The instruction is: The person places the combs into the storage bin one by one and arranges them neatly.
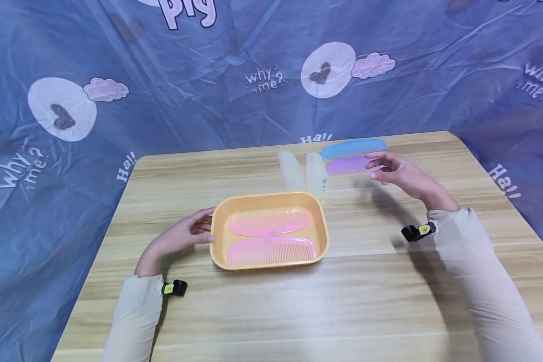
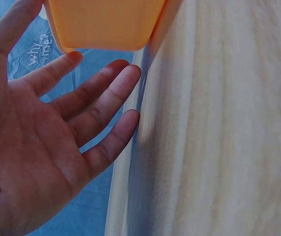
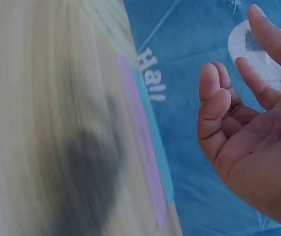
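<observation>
My left hand (image 1: 183, 234) is at the left end of a yellow-orange plastic tray (image 1: 271, 201), its thumb and fingertips right at the rim and the other fingers spread. Inside the tray lie two pink combs, one behind (image 1: 268, 227) and one in front (image 1: 271, 251). My right hand (image 1: 404, 176) hovers over the table with loosely bent fingers and nothing in them. Its fingertips overlap the right end of a purple comb (image 1: 346, 166) in the head view. In the right wrist view the whole purple comb (image 3: 142, 142) shows, apart from the hand.
Behind the purple comb a blue comb (image 1: 353, 149) lies along the table's back edge. Two pale whitish-green combs, one left (image 1: 291, 171) and one right (image 1: 315, 173), point toward the tray. A blue printed cloth (image 1: 199, 110) hangs behind the wooden table (image 1: 271, 317).
</observation>
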The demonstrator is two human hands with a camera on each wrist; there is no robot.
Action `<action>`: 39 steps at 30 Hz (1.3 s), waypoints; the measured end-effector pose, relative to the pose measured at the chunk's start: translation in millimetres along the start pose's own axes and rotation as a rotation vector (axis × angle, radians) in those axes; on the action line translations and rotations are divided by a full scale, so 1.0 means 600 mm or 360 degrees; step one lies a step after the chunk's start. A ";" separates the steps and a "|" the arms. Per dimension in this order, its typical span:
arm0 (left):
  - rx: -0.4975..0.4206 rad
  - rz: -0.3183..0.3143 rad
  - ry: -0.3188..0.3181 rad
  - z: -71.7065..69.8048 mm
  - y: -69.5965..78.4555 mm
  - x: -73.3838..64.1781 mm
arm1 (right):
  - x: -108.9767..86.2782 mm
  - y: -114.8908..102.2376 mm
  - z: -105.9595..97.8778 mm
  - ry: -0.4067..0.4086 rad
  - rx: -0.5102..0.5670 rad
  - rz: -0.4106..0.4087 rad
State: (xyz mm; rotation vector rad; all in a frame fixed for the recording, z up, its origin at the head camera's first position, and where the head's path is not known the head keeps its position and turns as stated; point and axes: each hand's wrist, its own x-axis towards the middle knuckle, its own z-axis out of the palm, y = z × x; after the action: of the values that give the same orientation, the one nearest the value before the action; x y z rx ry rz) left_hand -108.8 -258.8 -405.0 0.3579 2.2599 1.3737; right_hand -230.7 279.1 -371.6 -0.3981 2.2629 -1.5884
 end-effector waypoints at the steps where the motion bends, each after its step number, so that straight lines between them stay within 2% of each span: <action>1: -0.0009 0.0005 -0.0004 0.000 -0.001 0.000 | 0.001 0.004 -0.003 0.0013 -0.0005 0.0008; 6: -0.0036 0.0006 -0.0003 0.001 -0.003 -0.001 | 0.005 0.025 -0.015 0.0086 -0.0038 0.0039; 11: -0.0022 -0.0008 -0.0004 0.000 -0.005 -0.001 | 0.005 0.043 -0.030 0.0143 -0.0147 0.0095; 23: -0.0021 0.0014 -0.0009 -0.006 -0.008 0.000 | 0.008 0.070 -0.061 0.0182 -0.0396 0.0245; 33: -0.0034 -0.0011 -0.0002 -0.004 -0.001 0.001 | 0.017 0.099 -0.081 0.0254 -0.0506 0.0309; 39: -0.0048 -0.0010 -0.0013 -0.004 -0.001 0.001 | 0.015 0.105 -0.086 0.0286 -0.0509 0.0330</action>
State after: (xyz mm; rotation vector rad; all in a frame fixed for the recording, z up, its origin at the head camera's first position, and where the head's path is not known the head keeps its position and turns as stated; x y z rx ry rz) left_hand -110.7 -260.5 -404.8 0.3453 2.2294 1.3995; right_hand -263.2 339.8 -416.1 -0.0949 2.6063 -1.2054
